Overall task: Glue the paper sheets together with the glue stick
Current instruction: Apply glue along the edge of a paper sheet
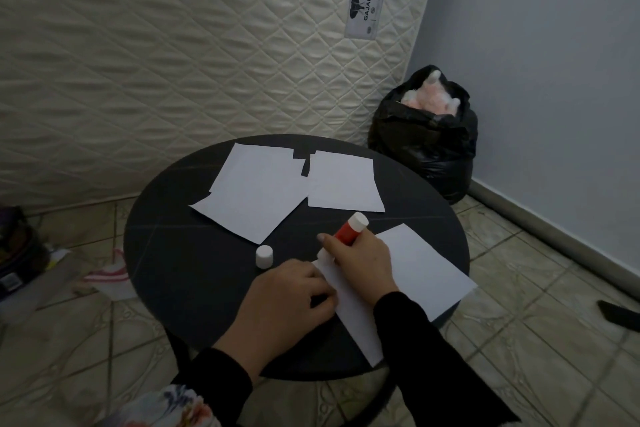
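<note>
Fingers (360,253) around glue stick (348,230)

Both forearms, in black sleeves, are reaching forward from the bottom of the view. The left hand (287,291) is lying knuckles up, its fingers curled under and pressing down. The right hand (363,262) is crossing just ahead of it, fingers wrapped in a grip, thumb stretching out leftward.

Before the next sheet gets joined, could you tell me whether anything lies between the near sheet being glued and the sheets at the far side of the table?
Nothing visible does. The table is bare between the near sheet and the far sheets. The white cap stands off to the left, and the right hand holds the glue stick over the near sheet's corner.
</note>
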